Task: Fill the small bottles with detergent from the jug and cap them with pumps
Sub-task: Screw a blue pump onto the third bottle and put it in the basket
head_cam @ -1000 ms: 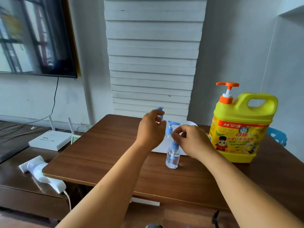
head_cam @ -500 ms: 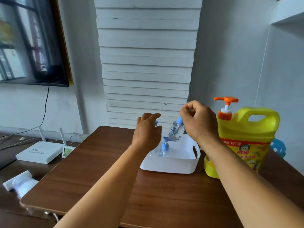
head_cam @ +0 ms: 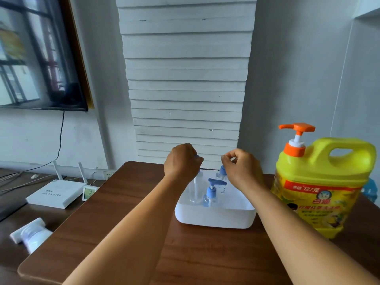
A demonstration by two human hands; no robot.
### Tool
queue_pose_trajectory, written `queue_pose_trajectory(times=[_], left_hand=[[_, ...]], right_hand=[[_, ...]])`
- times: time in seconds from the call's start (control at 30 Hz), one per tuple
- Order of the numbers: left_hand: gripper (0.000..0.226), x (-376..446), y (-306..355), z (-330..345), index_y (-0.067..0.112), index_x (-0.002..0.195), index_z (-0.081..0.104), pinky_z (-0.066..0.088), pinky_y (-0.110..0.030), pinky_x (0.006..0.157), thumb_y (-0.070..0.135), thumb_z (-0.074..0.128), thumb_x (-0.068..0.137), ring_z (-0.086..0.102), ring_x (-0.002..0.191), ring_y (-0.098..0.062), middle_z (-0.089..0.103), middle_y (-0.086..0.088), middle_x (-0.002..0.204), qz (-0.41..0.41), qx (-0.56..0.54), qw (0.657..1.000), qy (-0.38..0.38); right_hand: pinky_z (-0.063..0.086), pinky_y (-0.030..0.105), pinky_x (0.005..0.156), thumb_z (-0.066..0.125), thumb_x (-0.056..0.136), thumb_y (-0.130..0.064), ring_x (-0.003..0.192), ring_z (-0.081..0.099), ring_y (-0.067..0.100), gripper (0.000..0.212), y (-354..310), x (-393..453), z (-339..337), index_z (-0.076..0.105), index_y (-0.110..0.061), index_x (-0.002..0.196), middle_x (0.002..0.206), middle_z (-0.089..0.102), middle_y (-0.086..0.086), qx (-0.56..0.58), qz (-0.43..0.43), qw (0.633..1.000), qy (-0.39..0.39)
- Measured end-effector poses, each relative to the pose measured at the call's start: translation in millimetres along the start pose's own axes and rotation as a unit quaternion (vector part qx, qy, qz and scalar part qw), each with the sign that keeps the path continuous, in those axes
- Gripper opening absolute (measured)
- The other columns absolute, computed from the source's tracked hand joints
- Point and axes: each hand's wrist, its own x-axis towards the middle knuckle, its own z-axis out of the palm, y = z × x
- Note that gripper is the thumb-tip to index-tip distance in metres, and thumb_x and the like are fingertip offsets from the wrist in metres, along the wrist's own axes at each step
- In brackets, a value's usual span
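A white tub (head_cam: 216, 220) sits mid-table with three small clear bottles in it, each with a blue pump. My left hand (head_cam: 182, 161) grips the pump top of the left bottle (head_cam: 195, 192), which stands upright. My right hand (head_cam: 241, 169) pinches the pump top of the right bottle (head_cam: 223, 174), held over the tub's back right; its body is mostly hidden. The middle bottle (head_cam: 211, 195) stands free between my hands. The yellow detergent jug (head_cam: 320, 188) with its orange pump (head_cam: 297, 128) stands to the right of the tub.
The brown table (head_cam: 144, 233) ends against a white slatted wall. On a lower surface to the left lie a white router (head_cam: 55, 192), a small digital display (head_cam: 89, 192) and a white device (head_cam: 30, 233). A blue object (head_cam: 371, 190) shows behind the jug.
My right hand lifted a capped bottle off the table and brought it down into the tub's right side. My left hand stayed on a pump at the tub. The view tilted up.
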Motion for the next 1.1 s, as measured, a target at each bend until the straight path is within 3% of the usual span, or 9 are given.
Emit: queue_pose_trajectory(times=[0.13,0.37,0.5,0.6,0.7,0.8,0.93,1.1], left_hand=[[0.017,7.7,-3.4,1.0,0.012,0.098,0.061,0.04,-0.029,0.067,0.02,0.055,0.084,0.06,0.092,-0.029,0.067,-0.007,0.101,-0.003,0.025,1.0,0.016],[0.015,13.8,-12.2,2.2,0.011,0.096,0.059,0.038,-0.03,0.066,0.019,0.054,0.084,0.05,0.08,-0.025,0.063,-0.008,0.102,-0.02,0.031,0.999,0.03],[0.022,13.8,-10.5,1.2,0.013,0.105,0.058,0.039,-0.03,0.07,0.023,0.056,0.085,0.056,0.095,-0.028,0.06,-0.007,0.109,-0.017,0.032,0.999,0.021],[0.035,9.2,-7.3,-1.8,0.017,0.117,0.053,0.042,-0.034,0.078,0.028,0.06,0.084,0.048,0.113,-0.026,0.051,-0.006,0.119,0.013,0.039,0.999,0.025],[0.027,-1.1,-1.0,-4.7,0.022,0.112,0.058,0.045,-0.036,0.082,0.03,0.06,0.086,0.048,0.113,-0.023,0.052,-0.003,0.116,0.071,0.023,0.997,0.031],[0.019,-15.4,7.8,-3.4,0.02,0.095,0.066,0.048,-0.032,0.073,0.034,0.057,0.087,0.061,0.093,-0.025,0.064,-0.003,0.099,0.1,0.021,0.994,-0.026],[0.042,-28.3,11.3,11.5,0.009,0.089,0.07,0.047,-0.031,0.067,0.045,0.047,0.088,0.063,0.081,-0.025,0.068,-0.005,0.077,0.072,0.06,0.985,-0.145],[0.035,-27.2,9.0,21.4,0.002,0.088,0.068,0.049,-0.035,0.071,0.031,0.049,0.09,0.06,0.075,-0.026,0.072,-0.015,0.092,0.039,0.047,0.977,-0.206]], right_hand=[[0.038,0.026,0.06,0.054,0.088,-0.029,0.073,0.057,0.021,0.016,4.1,3.6,5.7,0.063,-0.016,0.09,0.083,0.063,0.001,0.004,0.014,1.0,-0.021],[0.04,0.026,0.063,0.055,0.087,-0.031,0.072,0.059,0.021,0.017,11.1,5.1,13.0,0.063,-0.017,0.091,0.086,0.068,0.002,0.003,0.025,0.998,-0.051],[0.046,0.028,0.066,0.057,0.085,-0.033,0.077,0.064,0.024,0.015,11.9,7.7,17.2,0.063,-0.02,0.086,0.084,0.07,0.003,0.012,0.034,0.997,-0.063],[0.048,0.03,0.07,0.058,0.082,-0.033,0.081,0.065,0.024,0.013,11.4,10.1,20.3,0.063,-0.022,0.079,0.082,0.071,0.003,0.022,0.044,0.996,-0.071],[0.05,0.032,0.073,0.056,0.078,-0.031,0.081,0.065,0.024,0.017,9.4,9.3,21.5,0.065,-0.018,0.072,0.078,0.071,0.003,0.027,0.057,0.994,-0.087],[0.052,0.04,0.074,0.053,0.075,-0.024,0.076,0.064,0.028,0.024,9.9,8.1,21.1,0.066,-0.006,0.067,0.072,0.07,0.01,0.038,0.059,0.993,-0.094],[0.051,0.042,0.071,0.059,0.071,-0.015,0.064,0.056,0.025,0.014,12.9,4.7,19.0,0.064,-0.013,0.058,0.06,0.064,0.006,0.122,0.099,0.982,-0.11],[0.045,0.033,0.063,0.056,0.074,-0.015,0.061,0.057,0.022,0.015,13.8,0.6,14.3,0.068,-0.006,0.07,0.06,0.063,0.004,0.166,0.141,0.969,-0.113]])
